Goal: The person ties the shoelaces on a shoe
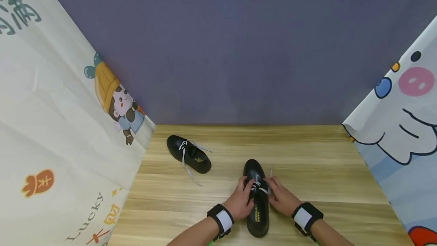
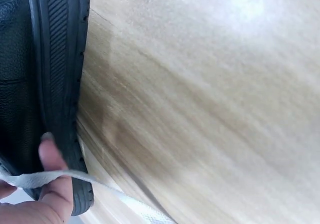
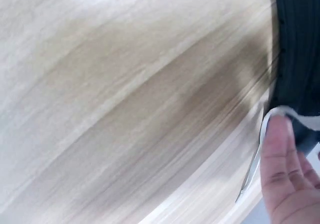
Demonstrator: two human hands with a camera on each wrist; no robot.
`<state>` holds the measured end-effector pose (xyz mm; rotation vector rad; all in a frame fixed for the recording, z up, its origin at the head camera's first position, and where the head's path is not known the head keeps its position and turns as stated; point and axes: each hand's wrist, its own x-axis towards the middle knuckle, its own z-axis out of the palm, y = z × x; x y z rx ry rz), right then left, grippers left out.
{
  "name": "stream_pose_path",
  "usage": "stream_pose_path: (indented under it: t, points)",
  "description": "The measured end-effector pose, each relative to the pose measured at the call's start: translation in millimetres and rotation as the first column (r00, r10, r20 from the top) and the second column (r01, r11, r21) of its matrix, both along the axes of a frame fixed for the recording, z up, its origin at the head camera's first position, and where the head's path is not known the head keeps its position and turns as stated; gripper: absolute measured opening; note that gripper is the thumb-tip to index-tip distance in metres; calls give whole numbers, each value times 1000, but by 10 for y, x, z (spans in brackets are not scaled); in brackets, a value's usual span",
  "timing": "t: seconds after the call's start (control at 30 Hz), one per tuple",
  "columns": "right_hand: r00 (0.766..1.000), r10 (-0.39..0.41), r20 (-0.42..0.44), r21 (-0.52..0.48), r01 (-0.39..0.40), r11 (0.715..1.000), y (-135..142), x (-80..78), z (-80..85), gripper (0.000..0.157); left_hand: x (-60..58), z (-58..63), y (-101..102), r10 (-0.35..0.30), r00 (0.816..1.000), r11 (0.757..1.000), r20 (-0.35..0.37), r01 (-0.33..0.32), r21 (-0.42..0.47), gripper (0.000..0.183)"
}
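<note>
A black leather lace-up shoe [image 1: 254, 168] stands on the wooden surface between both hands, its toe pointing away from me. Its white shoelace [image 1: 255, 186] crosses the tongue. From the left, my left hand [image 1: 239, 201] grips the lace, with one finger against the shoe's side. In the left wrist view, the lace [image 2: 131, 203] runs over that finger and trails onto the wood. My right hand [image 1: 282, 197] holds the other lace end at the shoe's right side. That lace [image 3: 283, 109] bends over a fingertip in the right wrist view, while the thumb is hidden.
A second black shoe [image 1: 175, 146] lies farther back on the left, its laces loose across the wooden surface [image 1: 314, 155]. Behind rises a plain grey-purple panel [image 1: 239, 48]. Printed white cloths [image 1: 61, 124] flank the surface at left and right.
</note>
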<state>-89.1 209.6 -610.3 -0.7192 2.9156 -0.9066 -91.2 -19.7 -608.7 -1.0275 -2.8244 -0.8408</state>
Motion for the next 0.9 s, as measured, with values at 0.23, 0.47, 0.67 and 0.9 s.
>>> stream_pose_path:
  t: [0.23, 0.47, 0.67, 0.9]
  points:
    - [993, 51, 105, -26, -48, 998, 64, -38, -6, 30, -13, 42, -28, 66, 995, 998, 72, -64, -24, 56]
    - [998, 50, -40, -38, -52, 998, 193, -80, 18, 14, -144, 84, -201, 77, 997, 994, 21, -76, -74, 48]
    - [989, -71, -127, -50, 65, 997, 318, -142, 113, 16, -281, 112, -440, 29, 992, 993, -124, -42, -108, 11]
    - [975, -216, -46, -96, 211, 973, 399, -158, 237, 14, -351, 147, -548, 140, 970, 989, -198, -148, -27, 11]
